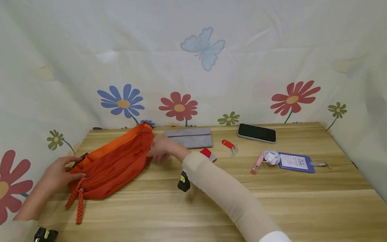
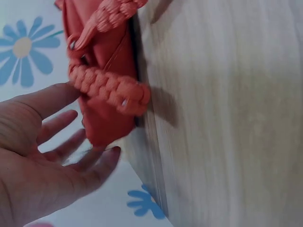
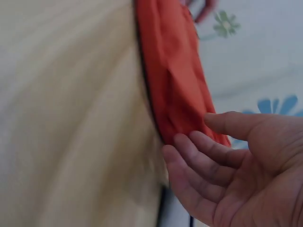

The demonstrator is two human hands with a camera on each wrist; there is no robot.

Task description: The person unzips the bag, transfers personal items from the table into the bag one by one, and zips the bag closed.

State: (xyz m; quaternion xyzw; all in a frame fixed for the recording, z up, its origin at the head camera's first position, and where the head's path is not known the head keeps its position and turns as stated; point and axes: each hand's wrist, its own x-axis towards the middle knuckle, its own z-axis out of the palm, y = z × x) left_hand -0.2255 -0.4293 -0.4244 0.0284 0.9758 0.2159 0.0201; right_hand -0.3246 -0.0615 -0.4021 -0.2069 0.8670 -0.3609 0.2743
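Note:
An orange-red waist bag (image 1: 120, 161) stands slanted at the left of the table, its zip cords (image 1: 80, 206) hanging at the near end. My left hand (image 1: 58, 175) holds that end, thumb on the front and fingers behind; in the left wrist view the fingers of the left hand (image 2: 52, 151) spread loosely around the bag's tip (image 2: 109, 127). At the far right end, my right hand (image 1: 164, 148) has thumb and fingertips on the fabric. The right wrist view shows the end of the bag (image 3: 177, 94) between thumb and fingers of the right hand (image 3: 246, 165).
Behind the right hand lie a grey flap wallet (image 1: 192, 137) and a small red-and-silver item (image 1: 208, 154). Farther right are a red key tag (image 1: 228, 144), a phone (image 1: 256, 133), a pink tube (image 1: 257, 165), a coiled white cable (image 1: 272, 157) and a blue card holder (image 1: 296, 162).

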